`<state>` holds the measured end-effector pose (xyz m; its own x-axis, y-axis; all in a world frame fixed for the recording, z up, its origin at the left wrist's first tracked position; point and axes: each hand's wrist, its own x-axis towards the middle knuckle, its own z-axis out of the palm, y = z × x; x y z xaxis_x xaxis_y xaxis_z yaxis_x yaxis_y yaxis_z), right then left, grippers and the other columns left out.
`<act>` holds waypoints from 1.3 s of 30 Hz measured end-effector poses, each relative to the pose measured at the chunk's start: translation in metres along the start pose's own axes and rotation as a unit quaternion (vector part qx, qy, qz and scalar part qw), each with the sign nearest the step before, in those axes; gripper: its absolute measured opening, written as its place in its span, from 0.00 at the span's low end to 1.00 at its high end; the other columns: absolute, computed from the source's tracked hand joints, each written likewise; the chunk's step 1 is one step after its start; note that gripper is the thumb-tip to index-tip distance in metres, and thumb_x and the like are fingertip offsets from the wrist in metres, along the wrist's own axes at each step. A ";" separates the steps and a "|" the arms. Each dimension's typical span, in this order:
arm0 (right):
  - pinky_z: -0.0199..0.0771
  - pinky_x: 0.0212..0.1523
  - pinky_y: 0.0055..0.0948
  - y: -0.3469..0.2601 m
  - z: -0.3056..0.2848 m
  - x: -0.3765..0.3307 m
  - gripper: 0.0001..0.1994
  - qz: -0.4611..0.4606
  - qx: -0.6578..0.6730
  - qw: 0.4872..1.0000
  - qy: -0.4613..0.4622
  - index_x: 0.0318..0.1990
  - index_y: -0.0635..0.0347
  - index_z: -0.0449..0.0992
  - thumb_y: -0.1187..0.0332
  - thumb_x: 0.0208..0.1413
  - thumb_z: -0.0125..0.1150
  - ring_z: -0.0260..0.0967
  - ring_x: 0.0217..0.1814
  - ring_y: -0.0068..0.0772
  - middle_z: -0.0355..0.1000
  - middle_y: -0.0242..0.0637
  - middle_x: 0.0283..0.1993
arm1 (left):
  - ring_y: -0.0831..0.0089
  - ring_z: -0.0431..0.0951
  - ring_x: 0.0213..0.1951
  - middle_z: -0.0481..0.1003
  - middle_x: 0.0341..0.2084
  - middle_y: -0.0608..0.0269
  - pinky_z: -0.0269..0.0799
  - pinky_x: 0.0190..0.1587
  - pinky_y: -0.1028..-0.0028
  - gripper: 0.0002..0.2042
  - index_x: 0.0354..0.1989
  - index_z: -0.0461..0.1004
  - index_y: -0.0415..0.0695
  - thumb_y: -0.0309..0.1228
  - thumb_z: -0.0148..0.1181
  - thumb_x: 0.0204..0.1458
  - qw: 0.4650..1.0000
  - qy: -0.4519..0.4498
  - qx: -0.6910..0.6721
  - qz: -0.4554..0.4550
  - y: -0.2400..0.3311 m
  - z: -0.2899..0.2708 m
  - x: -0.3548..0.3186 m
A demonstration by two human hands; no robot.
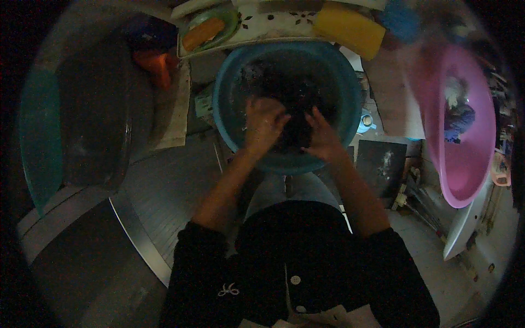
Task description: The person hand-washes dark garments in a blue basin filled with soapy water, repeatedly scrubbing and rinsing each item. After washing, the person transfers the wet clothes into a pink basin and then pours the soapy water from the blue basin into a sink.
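Both my hands are down inside a round blue basin in front of me. A dark, wet-looking cloth lies in it, its outline lost in the dim light. My left hand is closed on the cloth's left side with bent fingers. On the other side my right hand grips it too, thumb nearer me and fingers farther away. Part of the fingertips of both hands disappears into the dark material.
A yellow block-shaped thing and a green dish with an orange bar sit on a pale ledge beyond the basin. At right a pink basin stands tilted. A large dark tub is at left.
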<state>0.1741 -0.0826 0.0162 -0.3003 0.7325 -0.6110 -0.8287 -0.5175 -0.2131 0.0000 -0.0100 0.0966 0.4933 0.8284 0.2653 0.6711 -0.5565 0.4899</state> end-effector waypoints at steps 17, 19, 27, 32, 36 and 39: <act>0.61 0.53 0.34 0.036 -0.044 0.024 0.34 -0.113 -0.306 0.945 0.016 0.54 0.61 0.58 0.62 0.39 0.66 0.60 0.53 0.42 0.59 0.46 0.54 | 0.72 0.72 0.34 0.73 0.33 0.62 0.69 0.38 0.73 0.17 0.45 0.67 0.39 0.29 0.56 0.46 0.715 -0.178 -0.565 -0.370 0.036 0.006 -0.010; 0.66 0.47 0.33 0.025 -0.012 0.007 0.32 -0.047 -0.112 0.989 0.079 0.53 0.62 0.59 0.61 0.41 0.65 0.64 0.48 0.40 0.62 0.45 0.51 | 0.71 0.73 0.32 0.74 0.31 0.61 0.70 0.37 0.73 0.15 0.43 0.68 0.37 0.26 0.55 0.45 0.733 -0.219 -0.555 -0.326 0.039 0.009 -0.020; 0.66 0.21 0.23 -0.068 0.092 -0.087 0.19 -0.149 -0.415 0.874 0.202 0.40 0.64 0.68 0.58 0.47 0.57 0.66 0.24 0.25 0.68 0.34 0.27 | 0.64 0.75 0.35 0.75 0.32 0.58 0.69 0.40 0.67 0.09 0.33 0.75 0.43 0.30 0.51 0.46 0.964 -0.038 -0.182 -0.192 -0.050 0.065 0.056; 0.70 0.23 0.25 -0.050 0.042 -0.070 0.22 -0.195 -0.602 0.762 0.139 0.47 0.62 0.64 0.59 0.48 0.54 0.68 0.29 0.28 0.68 0.39 0.35 | 0.60 0.72 0.42 0.73 0.38 0.56 0.66 0.46 0.67 0.13 0.37 0.73 0.45 0.37 0.51 0.46 0.978 -0.086 0.118 -0.150 -0.040 0.140 0.088; 0.73 0.30 0.31 -0.029 0.017 -0.056 0.23 -0.223 -0.400 0.864 0.209 0.52 0.56 0.60 0.57 0.50 0.51 0.68 0.41 0.32 0.63 0.43 0.47 | 0.59 0.70 0.44 0.71 0.40 0.55 0.64 0.48 0.66 0.13 0.38 0.73 0.45 0.33 0.55 0.42 0.960 -0.062 -0.181 -0.205 -0.014 0.103 0.075; 0.72 0.35 0.35 -0.029 0.024 -0.048 0.23 -0.219 -0.337 0.906 0.136 0.52 0.54 0.59 0.58 0.49 0.52 0.66 0.45 0.35 0.61 0.42 0.51 | 0.58 0.71 0.40 0.71 0.34 0.54 0.63 0.48 0.63 0.12 0.34 0.72 0.44 0.28 0.57 0.38 0.952 -0.026 -0.302 -0.036 0.011 0.050 0.052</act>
<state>0.2015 -0.0918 0.0702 0.1904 0.8444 -0.5007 -0.3367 -0.4229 -0.8413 0.0609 0.0236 0.0744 0.4958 0.8498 0.1788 0.2711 -0.3471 0.8978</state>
